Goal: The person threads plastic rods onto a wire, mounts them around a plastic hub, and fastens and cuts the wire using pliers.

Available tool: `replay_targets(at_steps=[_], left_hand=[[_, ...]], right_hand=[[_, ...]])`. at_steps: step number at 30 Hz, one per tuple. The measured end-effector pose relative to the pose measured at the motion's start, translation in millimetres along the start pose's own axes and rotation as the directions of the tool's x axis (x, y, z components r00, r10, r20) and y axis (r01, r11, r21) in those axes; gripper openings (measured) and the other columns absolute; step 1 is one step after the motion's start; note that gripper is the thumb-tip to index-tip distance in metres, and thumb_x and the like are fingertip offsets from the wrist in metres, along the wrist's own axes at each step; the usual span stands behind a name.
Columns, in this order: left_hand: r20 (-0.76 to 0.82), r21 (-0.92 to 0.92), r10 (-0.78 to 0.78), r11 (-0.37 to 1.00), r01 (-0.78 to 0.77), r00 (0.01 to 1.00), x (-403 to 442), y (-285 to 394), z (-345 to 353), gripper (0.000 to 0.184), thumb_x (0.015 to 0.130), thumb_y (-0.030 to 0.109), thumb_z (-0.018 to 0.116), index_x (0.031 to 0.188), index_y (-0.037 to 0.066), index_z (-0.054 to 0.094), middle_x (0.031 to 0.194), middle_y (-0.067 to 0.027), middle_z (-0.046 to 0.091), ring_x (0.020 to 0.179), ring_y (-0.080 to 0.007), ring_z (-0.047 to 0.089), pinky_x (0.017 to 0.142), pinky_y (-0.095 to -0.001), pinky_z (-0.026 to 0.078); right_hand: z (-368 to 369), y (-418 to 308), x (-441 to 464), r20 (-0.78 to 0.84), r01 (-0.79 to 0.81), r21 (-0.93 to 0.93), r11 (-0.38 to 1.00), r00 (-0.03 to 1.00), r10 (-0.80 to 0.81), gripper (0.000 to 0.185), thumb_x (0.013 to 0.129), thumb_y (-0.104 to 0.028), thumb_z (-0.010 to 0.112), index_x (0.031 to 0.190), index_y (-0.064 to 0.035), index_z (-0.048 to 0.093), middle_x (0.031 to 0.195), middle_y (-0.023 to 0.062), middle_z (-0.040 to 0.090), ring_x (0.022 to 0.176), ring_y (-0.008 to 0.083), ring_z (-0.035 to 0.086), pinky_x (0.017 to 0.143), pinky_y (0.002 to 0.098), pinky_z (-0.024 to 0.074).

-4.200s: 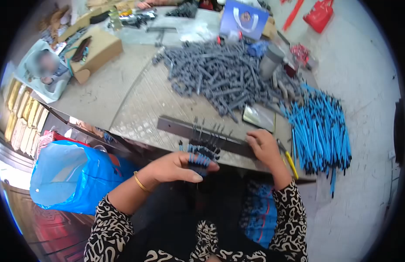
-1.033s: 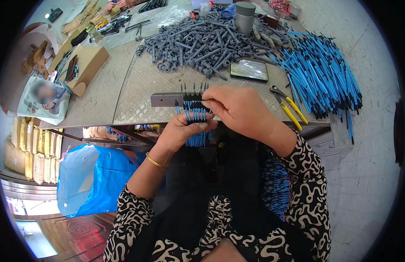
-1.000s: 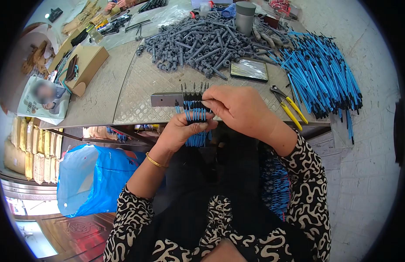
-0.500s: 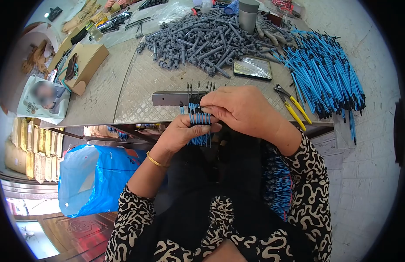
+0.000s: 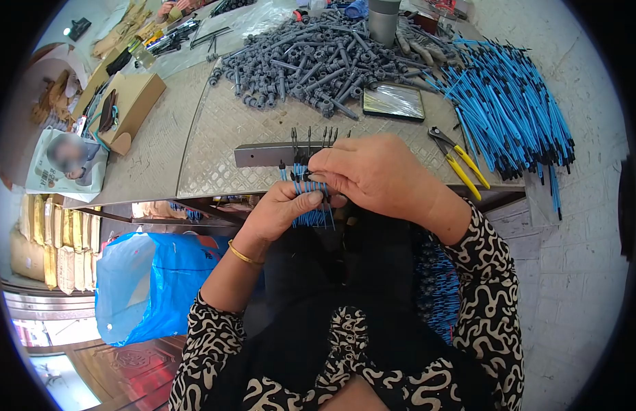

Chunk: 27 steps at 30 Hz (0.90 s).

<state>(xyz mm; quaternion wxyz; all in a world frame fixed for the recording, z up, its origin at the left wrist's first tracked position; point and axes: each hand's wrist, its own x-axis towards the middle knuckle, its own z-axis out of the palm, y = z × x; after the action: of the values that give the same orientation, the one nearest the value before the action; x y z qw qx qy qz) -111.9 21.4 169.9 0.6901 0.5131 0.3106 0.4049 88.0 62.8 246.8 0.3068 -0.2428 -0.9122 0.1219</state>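
Observation:
Several thin blue sticks with black ends [image 5: 314, 218] are gripped in a row by my left hand [image 5: 285, 207], near the table's front edge. My right hand [image 5: 372, 171] pinches at their black upper ends; its fingertips are close together and touch the bunch. Thin dark pins [image 5: 309, 140] stand upright just behind, at a grey metal bar [image 5: 263, 155] that lies along the table edge. My right hand hides the bar's right part.
Grey plastic parts [image 5: 301, 68] form a heap, beside a grey cylinder [image 5: 383, 24]. Rightward lie a flat box [image 5: 393, 102], yellow-handled pliers [image 5: 463, 164] and a pile of blue sticks [image 5: 513, 109]. A cardboard box [image 5: 133, 103] lies left. A blue bag [image 5: 174, 281] stands below. Another person's hands show far back.
Since the oldest frame, my right hand has moved left from the table edge to the bunch in my left hand. Lately, both hands have shifted only slightly, and the view has moved a little.

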Motion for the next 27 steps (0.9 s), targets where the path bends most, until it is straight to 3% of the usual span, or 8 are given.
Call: replay_targets(at_steps=[4,7,10,16,19,22,27], left_hand=[[-0.043,0.015,-0.001,1.000,0.001,0.999,0,-7,-3,0.028,0.091,0.020,0.059,0.110,0.000,0.062,0.101,-0.0050,0.065,0.094,-0.0121,0.060,0.084,-0.0267,0.047],[-0.035,0.060,-0.020,0.998,0.022,0.999,-1,-2,2,0.025,0.090,0.019,0.060,0.107,0.001,0.063,0.098,-0.0025,0.065,0.092,-0.0096,0.058,0.082,-0.0247,0.046],[-0.031,0.066,0.001,0.998,0.001,1.000,-1,3,8,0.023,0.090,0.018,0.060,0.104,0.001,0.064,0.096,-0.0008,0.064,0.091,-0.0081,0.057,0.082,-0.0246,0.045],[-0.042,0.102,-0.015,0.995,0.020,0.999,-1,-5,2,0.022,0.090,0.018,0.060,0.102,0.000,0.064,0.095,0.0002,0.064,0.088,-0.0072,0.054,0.079,-0.0242,0.045],[-0.005,0.159,0.078,0.984,-0.076,0.997,-1,-5,3,0.020,0.090,0.016,0.061,0.101,0.001,0.065,0.093,0.0005,0.064,0.086,-0.0066,0.054,0.077,-0.0239,0.045],[0.010,0.129,0.070,0.989,-0.071,0.997,0,-10,0,0.017,0.089,0.014,0.061,0.099,0.001,0.065,0.092,0.0012,0.064,0.086,-0.0063,0.055,0.077,-0.0239,0.045],[-0.085,0.231,0.084,0.971,-0.063,0.993,-4,-5,8,0.012,0.088,0.006,0.059,0.097,0.002,0.064,0.097,-0.0008,0.063,0.092,-0.0092,0.056,0.081,-0.0246,0.045]], right_hand=[[5,-9,-4,-0.055,-0.047,-0.089,0.995,0.998,0.042,0.009,0.081,-0.016,0.062,0.087,-0.0102,0.060,0.071,0.0064,0.059,0.063,0.0267,0.060,0.054,0.0361,0.0462],[9,-10,-5,-0.109,-0.028,-0.030,0.999,0.994,0.025,0.008,0.080,-0.016,0.062,0.085,-0.0099,0.059,0.068,0.0065,0.057,0.060,0.0269,0.058,0.052,0.0364,0.0453],[2,-8,-5,-0.039,-0.007,-0.075,0.997,0.999,0.004,0.008,0.080,-0.016,0.061,0.085,-0.0099,0.059,0.067,0.0064,0.056,0.060,0.0267,0.058,0.052,0.0363,0.0451],[7,-8,-6,-0.068,0.015,-0.086,0.996,0.997,-0.021,0.009,0.079,-0.016,0.062,0.086,-0.0100,0.059,0.066,0.0056,0.055,0.060,0.0256,0.058,0.052,0.0359,0.0454],[13,-13,-7,-0.146,-0.001,-0.091,0.996,0.989,-0.013,0.013,0.077,-0.017,0.064,0.088,-0.0111,0.059,0.066,0.0052,0.054,0.058,0.0249,0.057,0.051,0.0351,0.0452],[18,-17,-5,-0.200,0.014,-0.191,0.982,0.978,-0.052,0.018,0.075,-0.018,0.066,0.090,-0.0114,0.059,0.070,0.0047,0.052,0.056,0.0231,0.056,0.050,0.0339,0.0446],[27,-16,0,-0.227,0.075,-0.231,0.970,0.965,-0.129,0.012,0.074,-0.019,0.065,0.081,-0.0113,0.058,0.075,0.0042,0.048,0.053,0.0199,0.054,0.047,0.0320,0.0438]])
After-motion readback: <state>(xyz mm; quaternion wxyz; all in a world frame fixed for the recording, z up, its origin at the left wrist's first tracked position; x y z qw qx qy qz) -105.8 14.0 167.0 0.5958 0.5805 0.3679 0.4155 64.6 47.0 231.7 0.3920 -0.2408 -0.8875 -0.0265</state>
